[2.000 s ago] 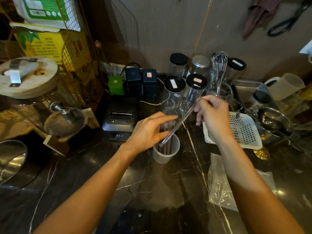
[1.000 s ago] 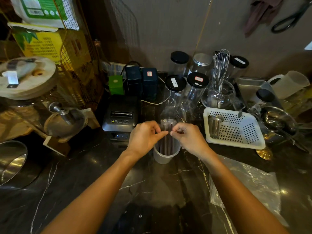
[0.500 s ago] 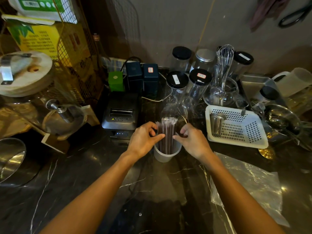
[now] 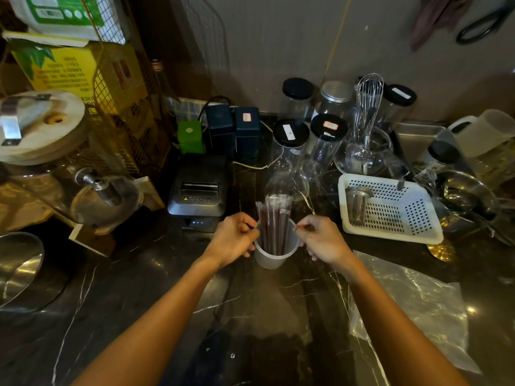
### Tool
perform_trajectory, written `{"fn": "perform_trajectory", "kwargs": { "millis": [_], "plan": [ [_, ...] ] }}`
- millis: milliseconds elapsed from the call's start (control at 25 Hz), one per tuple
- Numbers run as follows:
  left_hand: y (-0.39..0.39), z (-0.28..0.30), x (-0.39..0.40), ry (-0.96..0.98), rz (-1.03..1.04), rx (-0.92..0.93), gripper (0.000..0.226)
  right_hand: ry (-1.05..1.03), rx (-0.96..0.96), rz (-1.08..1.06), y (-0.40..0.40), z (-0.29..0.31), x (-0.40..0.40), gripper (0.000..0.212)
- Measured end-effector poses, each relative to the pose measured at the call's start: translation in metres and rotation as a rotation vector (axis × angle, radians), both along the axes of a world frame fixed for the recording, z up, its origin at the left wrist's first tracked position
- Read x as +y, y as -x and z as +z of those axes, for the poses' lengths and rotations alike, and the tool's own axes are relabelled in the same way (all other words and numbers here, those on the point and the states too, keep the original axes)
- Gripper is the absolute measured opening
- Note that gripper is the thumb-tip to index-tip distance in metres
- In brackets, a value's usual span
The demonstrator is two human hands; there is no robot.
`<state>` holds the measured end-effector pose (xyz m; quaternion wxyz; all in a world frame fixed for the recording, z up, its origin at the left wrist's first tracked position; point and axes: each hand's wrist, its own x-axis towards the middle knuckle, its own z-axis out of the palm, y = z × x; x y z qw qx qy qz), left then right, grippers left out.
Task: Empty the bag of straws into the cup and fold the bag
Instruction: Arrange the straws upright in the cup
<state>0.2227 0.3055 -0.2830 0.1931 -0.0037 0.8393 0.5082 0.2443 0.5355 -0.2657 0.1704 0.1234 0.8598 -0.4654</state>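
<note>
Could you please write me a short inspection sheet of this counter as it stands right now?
Surface: dark marble counter, glossy, veined.
Job's things: cup upright, straws standing in it; empty plastic bag lying flat, unfolded, to the right.
Clutter: receipt printer, white perforated basket holding a metal strainer cup, lidded jars, whisk, steel bowl.
Hands: left hand and right hand on either side of the cup, fingers curled at its rim.
Cables: white cable behind the printer.
Surroundings: wire rack with boxes at left; scissors hanging on the wall.
</note>
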Motion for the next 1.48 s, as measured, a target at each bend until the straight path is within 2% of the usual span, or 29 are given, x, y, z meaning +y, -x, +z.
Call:
{"fn": "perform_trajectory", "kwargs": {
  "millis": [360,600,1160,1480],
  "plan": [
    [0.038,0.013,0.026,-0.086,-0.008,0.087,0.015,0.097,0.078,-0.178,0.030,0.005,0.015,0.013],
    [0.072,0.017,0.052,-0.153,0.039,0.054,0.021,0.143,0.101,-0.261,0.060,0.005,0.032,0.022],
    [0.098,-0.001,0.069,-0.165,0.127,0.034,0.023,0.124,0.187,-0.171,0.088,-0.016,0.049,0.024],
    [0.101,0.000,0.077,-0.171,0.170,0.006,0.024,0.122,0.159,-0.156,0.088,-0.018,0.051,0.029]
  ]
}}
